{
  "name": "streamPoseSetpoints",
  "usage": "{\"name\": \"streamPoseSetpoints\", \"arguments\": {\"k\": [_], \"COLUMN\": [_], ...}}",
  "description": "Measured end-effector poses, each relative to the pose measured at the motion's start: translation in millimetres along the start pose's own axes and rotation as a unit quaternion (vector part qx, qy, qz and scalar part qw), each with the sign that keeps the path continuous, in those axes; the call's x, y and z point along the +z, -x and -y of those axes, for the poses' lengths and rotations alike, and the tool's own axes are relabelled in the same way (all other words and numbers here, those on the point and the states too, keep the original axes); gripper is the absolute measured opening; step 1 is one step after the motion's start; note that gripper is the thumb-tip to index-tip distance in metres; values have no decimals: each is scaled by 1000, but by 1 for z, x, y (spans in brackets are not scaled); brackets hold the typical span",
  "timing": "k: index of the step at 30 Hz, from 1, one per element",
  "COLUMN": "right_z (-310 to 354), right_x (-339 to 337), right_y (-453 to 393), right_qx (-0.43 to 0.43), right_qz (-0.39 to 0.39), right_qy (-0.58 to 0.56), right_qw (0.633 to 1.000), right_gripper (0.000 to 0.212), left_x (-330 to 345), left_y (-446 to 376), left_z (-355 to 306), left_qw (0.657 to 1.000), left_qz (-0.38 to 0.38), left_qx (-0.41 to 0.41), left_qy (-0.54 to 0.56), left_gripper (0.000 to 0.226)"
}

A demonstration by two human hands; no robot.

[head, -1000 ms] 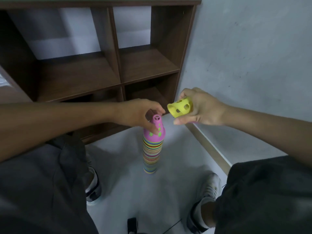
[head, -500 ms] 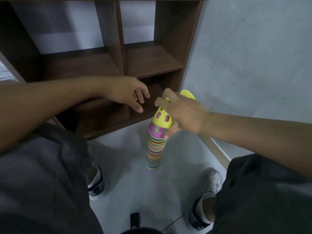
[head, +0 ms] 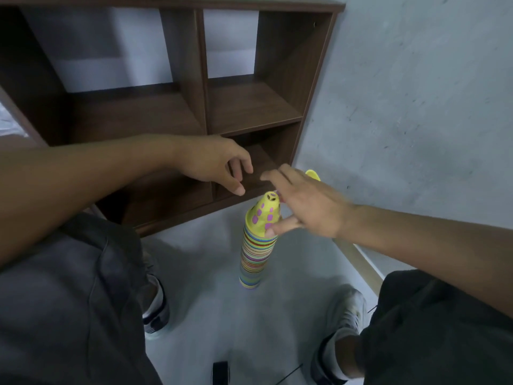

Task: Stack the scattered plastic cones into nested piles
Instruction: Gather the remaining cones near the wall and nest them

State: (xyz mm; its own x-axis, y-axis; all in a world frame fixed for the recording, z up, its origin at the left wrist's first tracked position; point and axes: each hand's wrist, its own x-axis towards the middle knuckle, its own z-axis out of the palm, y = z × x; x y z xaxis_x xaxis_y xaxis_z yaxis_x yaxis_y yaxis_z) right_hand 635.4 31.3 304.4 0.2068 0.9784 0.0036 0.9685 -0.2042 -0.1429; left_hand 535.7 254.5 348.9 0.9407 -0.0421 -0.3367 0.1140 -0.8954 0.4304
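A tall nested pile of plastic cones (head: 254,255) stands upright on the pale grey floor (head: 200,287) at the centre of the frame, just below the bottom edge of a dark brown wooden shelf unit (head: 194,107). The pile's body shows many thin rims in mixed colours, yellow, green, pink, blue and orange, packed closely one above another. The topmost piece is a yellow cone (head: 264,215), perforated with holes through which the pink of the cone beneath shows; its narrow tip carries a small spoked opening. The right hand (head: 308,207), entering from the right of the frame, has its fingers spread and extended, with the thumb tip touching the lower rim of the yellow cone; whether it applies any grip cannot be told. Behind that hand, a second yellow piece (head: 313,174) is partly visible near the wall; its form cannot be determined. The left hand (head: 219,165), entering from the left, hovers above and to the left of the pile, apart from it, fingers loosely curled and holding nothing. Two pale shoes (head: 156,309) appear in the lower part of the frame, either side of the pile.
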Motion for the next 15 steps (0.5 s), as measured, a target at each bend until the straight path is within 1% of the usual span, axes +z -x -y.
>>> {"name": "streamPoseSetpoints", "arguments": {"k": [2,3,4,5,6,8,9,11,12,13,15], "right_z": [-6,-8,-11,-12,-12,-8,-6,-1,0,2,4], "right_x": [-12,-18,-21,-26,-32,-46,-54,-70,-75,-79,-81], "right_y": [3,4,4,5,5,5,5,6,7,8,12], "right_qx": [59,85,105,118,126,135,145,160,163,164,162], "right_qz": [-34,-71,-119,-169,-213,-274,-289,-300,-296,-287,-259], "right_qy": [-98,-160,-225,-294,-364,-490,-538,-613,-646,-673,-716], "right_qw": [993,981,961,933,898,816,779,714,685,661,628], "right_gripper": [92,86,77,66,57,54,55,61,61,59,56], "left_x": [-1,-1,-1,-1,-1,0,1,4,5,6,8], "left_y": [-1,-2,-3,-3,-5,-7,-9,-13,-15,-16,-16], "left_z": [-3,-6,-10,-14,-19,-33,-41,-53,-59,-63,-70], "left_qw": [1000,999,998,997,994,986,979,962,953,943,922], "left_qz": [-18,-34,-53,-72,-92,-121,-130,-146,-152,-154,-146], "left_qx": [7,11,14,17,22,43,60,89,98,104,109], "left_qy": [10,14,20,32,52,108,143,212,244,275,342], "left_gripper": [56,58,59,61,63,67,63,40,30,29,44]}}
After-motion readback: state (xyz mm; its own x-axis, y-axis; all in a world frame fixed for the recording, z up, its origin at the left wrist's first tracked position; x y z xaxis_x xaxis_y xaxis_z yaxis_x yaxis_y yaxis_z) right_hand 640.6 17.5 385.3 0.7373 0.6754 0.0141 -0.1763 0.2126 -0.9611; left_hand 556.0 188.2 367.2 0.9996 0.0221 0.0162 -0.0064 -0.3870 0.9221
